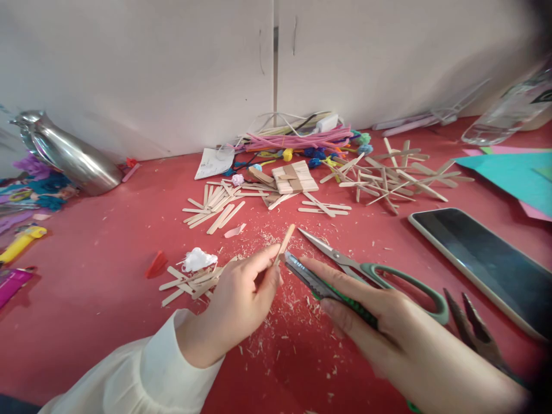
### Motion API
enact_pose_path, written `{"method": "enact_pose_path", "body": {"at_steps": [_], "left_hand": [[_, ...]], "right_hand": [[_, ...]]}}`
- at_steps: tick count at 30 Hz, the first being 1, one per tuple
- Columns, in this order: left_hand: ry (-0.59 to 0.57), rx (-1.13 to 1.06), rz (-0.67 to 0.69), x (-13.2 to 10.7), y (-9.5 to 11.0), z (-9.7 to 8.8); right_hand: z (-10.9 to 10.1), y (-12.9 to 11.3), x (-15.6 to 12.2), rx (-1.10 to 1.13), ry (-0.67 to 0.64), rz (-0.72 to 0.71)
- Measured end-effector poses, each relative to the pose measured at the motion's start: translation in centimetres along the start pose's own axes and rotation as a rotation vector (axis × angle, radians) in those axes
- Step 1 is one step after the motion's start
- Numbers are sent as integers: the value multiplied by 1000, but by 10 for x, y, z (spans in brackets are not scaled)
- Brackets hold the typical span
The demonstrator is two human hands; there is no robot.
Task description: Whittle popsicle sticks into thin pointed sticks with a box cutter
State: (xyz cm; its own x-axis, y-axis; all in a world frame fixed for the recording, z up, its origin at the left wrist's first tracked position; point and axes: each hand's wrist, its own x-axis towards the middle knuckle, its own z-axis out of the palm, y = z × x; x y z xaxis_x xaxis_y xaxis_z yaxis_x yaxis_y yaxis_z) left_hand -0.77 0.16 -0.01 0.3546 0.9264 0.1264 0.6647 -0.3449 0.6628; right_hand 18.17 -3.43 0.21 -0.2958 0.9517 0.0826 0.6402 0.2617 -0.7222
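Running along the white panels point(172, 75), the far edge of the red desk point(129, 236) lies well beyond the scissors point(352, 264). Left of the scissors, a broad stretch of desk reaches toward the steel jug point(80, 152), broken by a small stick pile point(183, 282) partly hidden by the left hand point(244, 299). Right of the scissors, the phone point(483, 259) and the pliers point(478, 328) narrow the room for the right hand point(383, 328). Wood shavings point(297, 339) litter the desk on the scissors' near side.

Just left of the scissors' tips is the wooden stick point(285, 240), its rounded end poking up past the left hand's grip, which pinches it closely between thumb and fingers. The right hand's grip is wrapped around the utility knife point(317, 287), index finger along its top; the knife's tip is at the stick's lower part, though I cannot tell whether it touches.
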Motion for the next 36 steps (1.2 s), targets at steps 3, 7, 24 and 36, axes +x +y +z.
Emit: {"method": "enact_pose_path", "body": {"at_steps": [3,7,24,36], "left_hand": [[11,58,23,2,1,0],[18,79,6,5,-1,-1],[-5,6,5,1,-2,0],[37,76,30,4,-1,1]], "right_hand": [[-1,-1,2,254,-131,171],[-2,-1,2,391,-166,247],[0,2,-1,-32,4,-54],[3,2,-1,312,-87,191]]}}
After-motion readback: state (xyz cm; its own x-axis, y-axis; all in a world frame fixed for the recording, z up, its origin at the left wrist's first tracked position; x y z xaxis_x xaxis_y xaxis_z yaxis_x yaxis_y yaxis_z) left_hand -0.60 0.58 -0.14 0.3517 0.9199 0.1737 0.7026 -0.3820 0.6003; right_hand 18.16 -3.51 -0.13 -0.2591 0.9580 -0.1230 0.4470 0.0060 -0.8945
